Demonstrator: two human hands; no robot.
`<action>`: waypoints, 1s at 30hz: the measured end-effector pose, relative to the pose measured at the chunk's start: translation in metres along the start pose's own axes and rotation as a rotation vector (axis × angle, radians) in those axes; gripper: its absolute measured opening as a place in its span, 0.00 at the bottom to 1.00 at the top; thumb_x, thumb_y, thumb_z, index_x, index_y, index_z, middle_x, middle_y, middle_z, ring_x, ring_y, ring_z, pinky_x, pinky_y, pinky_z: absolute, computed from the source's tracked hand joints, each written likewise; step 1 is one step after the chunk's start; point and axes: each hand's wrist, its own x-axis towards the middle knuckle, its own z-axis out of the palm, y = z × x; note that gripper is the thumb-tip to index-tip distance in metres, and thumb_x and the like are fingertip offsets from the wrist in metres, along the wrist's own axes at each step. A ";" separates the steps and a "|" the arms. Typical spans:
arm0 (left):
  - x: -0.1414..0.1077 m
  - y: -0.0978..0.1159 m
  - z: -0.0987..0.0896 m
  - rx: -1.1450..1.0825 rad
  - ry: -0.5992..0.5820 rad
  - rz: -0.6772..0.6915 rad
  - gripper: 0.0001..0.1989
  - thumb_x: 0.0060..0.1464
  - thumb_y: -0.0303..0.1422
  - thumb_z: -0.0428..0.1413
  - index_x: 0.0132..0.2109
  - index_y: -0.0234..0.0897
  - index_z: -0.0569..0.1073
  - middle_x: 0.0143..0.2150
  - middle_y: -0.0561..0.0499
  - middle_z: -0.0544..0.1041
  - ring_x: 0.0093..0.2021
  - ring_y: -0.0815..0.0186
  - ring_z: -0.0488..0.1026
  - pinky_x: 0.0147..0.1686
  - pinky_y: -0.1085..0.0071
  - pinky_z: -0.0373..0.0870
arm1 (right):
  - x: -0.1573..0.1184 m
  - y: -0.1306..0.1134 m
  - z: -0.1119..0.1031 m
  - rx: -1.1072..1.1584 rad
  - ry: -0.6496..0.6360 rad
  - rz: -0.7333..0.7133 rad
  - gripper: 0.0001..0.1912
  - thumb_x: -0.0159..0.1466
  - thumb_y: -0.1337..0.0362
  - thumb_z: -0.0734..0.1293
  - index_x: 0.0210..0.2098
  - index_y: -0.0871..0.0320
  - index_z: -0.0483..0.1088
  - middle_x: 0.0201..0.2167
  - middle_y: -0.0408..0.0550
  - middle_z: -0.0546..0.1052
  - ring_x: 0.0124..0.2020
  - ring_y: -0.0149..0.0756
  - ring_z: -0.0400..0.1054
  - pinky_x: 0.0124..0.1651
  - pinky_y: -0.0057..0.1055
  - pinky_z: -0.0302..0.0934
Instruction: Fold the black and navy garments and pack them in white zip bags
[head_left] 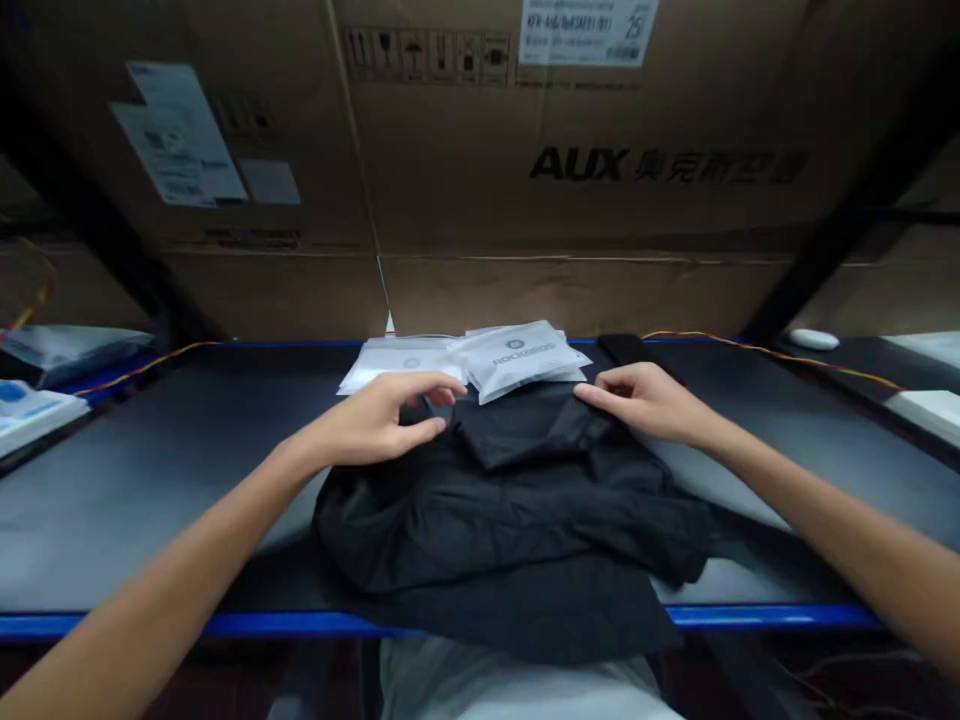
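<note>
A black fabric garment [510,530] lies folded and rumpled on the grey table top [150,500], hanging over the front edge. My left hand [375,420] sits at the garment's upper fold, thumb and fingers apart on either side of the cloth. My right hand [645,402] rests on the far right of that fold, fingers extended. Just beyond the garment lie a white ROCKBROS plastic bag [517,360] and a flatter white bag [401,358], partly overlapping. Neither hand touches them.
A large AUX cardboard box [570,190] stands along the back. A yellow-red wire [757,350] runs along the table's rear, near a black flat object [622,350] and a white mouse [812,339]. Papers [30,415] lie at left. The table has a blue front rail [772,616].
</note>
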 end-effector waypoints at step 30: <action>0.019 -0.023 0.042 0.015 0.128 -0.240 0.17 0.55 0.35 0.54 0.50 0.34 0.76 0.29 0.54 0.69 0.27 0.66 0.67 0.30 0.70 0.62 | 0.012 0.020 0.012 -0.160 0.146 0.058 0.15 0.59 0.56 0.66 0.33 0.60 0.80 0.21 0.45 0.75 0.23 0.35 0.67 0.28 0.30 0.56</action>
